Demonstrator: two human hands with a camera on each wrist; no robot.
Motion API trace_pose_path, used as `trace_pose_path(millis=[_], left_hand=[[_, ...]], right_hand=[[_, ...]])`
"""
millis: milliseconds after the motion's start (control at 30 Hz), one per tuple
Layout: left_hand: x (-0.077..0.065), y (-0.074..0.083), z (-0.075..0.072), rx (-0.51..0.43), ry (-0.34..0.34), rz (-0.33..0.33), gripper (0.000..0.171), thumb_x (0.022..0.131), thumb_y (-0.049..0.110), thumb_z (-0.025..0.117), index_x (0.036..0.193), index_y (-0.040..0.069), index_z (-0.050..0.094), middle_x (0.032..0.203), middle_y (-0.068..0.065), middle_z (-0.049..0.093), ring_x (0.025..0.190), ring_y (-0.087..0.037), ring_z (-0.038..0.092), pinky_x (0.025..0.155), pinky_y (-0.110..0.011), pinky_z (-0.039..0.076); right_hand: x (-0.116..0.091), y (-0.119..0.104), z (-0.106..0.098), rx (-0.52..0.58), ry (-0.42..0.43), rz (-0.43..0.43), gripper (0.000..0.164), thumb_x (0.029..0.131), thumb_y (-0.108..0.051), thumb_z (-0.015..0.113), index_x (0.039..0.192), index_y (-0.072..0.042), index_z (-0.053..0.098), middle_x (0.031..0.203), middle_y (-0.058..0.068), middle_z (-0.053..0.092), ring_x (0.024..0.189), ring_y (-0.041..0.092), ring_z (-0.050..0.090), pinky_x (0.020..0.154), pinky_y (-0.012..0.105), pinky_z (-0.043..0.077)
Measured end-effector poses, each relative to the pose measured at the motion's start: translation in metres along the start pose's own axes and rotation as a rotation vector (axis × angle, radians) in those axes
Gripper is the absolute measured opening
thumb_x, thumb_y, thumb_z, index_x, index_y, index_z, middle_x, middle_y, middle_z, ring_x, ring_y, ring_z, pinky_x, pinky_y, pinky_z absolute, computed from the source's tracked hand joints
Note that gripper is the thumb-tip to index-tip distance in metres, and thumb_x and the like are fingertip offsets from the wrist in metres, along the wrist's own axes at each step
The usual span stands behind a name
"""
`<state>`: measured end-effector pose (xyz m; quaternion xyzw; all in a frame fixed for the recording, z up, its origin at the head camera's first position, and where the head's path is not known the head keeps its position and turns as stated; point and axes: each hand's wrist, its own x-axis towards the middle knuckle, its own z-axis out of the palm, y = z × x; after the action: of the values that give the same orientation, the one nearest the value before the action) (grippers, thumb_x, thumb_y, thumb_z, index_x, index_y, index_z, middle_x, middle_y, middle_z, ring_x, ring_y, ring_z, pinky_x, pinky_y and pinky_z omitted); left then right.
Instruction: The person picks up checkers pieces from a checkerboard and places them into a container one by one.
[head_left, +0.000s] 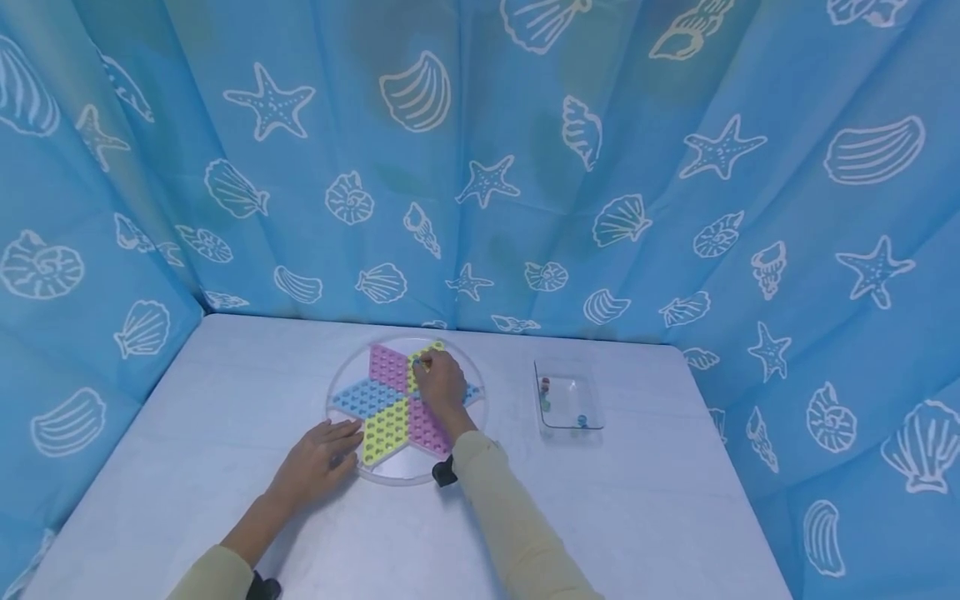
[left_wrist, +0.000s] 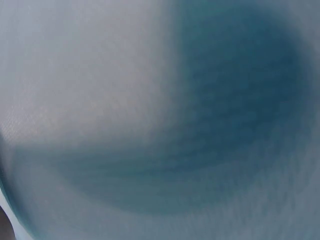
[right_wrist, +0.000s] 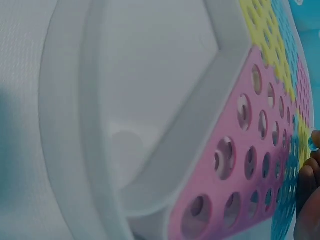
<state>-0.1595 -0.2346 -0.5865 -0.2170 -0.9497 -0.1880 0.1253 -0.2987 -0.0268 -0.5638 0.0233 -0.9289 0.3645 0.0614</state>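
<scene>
A round Chinese checkers board (head_left: pixel 348 458) with a star of pink, yellow and blue perforated sections lies on the table. My right hand (head_left: pixel 442 385) reaches over its far yellow point and pinches a blue marble (right_wrist: pixel 313 144) between the fingertips. In the right wrist view, the pink section (right_wrist: pixel 235 160) and pale rim are close up, while most of that hand is out of frame. My left hand (head_left: pixel 318 462) lies palm down by the board's near left edge, fingers fairly straight and reaching the rim. The left wrist view has mainly blurred white cloth and shadow.
Right of the board stands a clear rectangular container (head_left: pixel 596 396) with a few marbles inside, among them a red one (head_left: pixel 545 383) and a blue one (head_left: pixel 582 421). A blue shell-patterned curtain (head_left: pixel 487 233) hangs behind the white table (head_left: pixel 637 508) and along its sides.
</scene>
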Motion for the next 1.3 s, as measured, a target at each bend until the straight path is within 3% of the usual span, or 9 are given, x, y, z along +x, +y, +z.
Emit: trace_pose_path(millis=[200,400,567,933,1300], left_hand=[[-0.001,-0.001,0.000,-0.011,0.038,0.015,0.032,0.087,0.017,0.071,0.116,0.002,0.072,0.129,-0.013,0.065,0.120,-0.032,0.061,0.112,-0.052,0.038],[0.000,0.000,0.000,-0.031,0.032,0.026,0.033,0.086,0.016,0.073,0.115,0.000,0.072,0.129,-0.015,0.065,0.119,-0.033,0.061,0.112,-0.053,0.038],[0.000,0.000,0.002,-0.020,-0.013,-0.014,0.034,0.088,0.018,0.071,0.118,0.002,0.071,0.132,-0.013,0.064,0.122,-0.032,0.059,0.114,-0.051,0.035],[0.000,0.000,0.001,-0.033,-0.006,-0.024,0.034,0.089,0.018,0.070,0.119,0.002,0.070,0.134,-0.013,0.062,0.124,-0.032,0.058,0.115,-0.050,0.033],[-0.002,0.001,0.003,-0.027,0.047,0.006,0.031,0.087,0.015,0.070,0.115,0.001,0.072,0.129,-0.014,0.065,0.120,-0.034,0.060,0.111,-0.054,0.037]], right_hand=[[0.004,0.004,-0.009,0.172,-0.016,0.048,0.017,0.095,-0.020,0.068,0.107,-0.008,0.072,0.095,0.002,0.071,0.088,0.018,0.067,0.079,0.034,0.057],[0.009,0.013,-0.016,0.232,-0.043,0.070,0.015,0.092,-0.013,0.069,0.105,-0.005,0.072,0.092,0.002,0.070,0.087,0.016,0.067,0.080,0.030,0.057],[0.009,0.013,-0.027,0.236,-0.045,0.095,0.013,0.091,-0.013,0.071,0.103,-0.007,0.072,0.089,0.000,0.069,0.084,0.014,0.065,0.076,0.028,0.057],[0.011,0.019,-0.056,0.251,-0.016,0.059,0.013,0.092,-0.015,0.072,0.103,-0.009,0.072,0.093,-0.001,0.070,0.089,0.014,0.066,0.081,0.029,0.057],[0.010,0.036,-0.096,0.388,0.002,-0.020,0.017,0.091,-0.015,0.073,0.106,-0.006,0.072,0.099,0.006,0.072,0.095,0.020,0.069,0.082,0.031,0.059]])
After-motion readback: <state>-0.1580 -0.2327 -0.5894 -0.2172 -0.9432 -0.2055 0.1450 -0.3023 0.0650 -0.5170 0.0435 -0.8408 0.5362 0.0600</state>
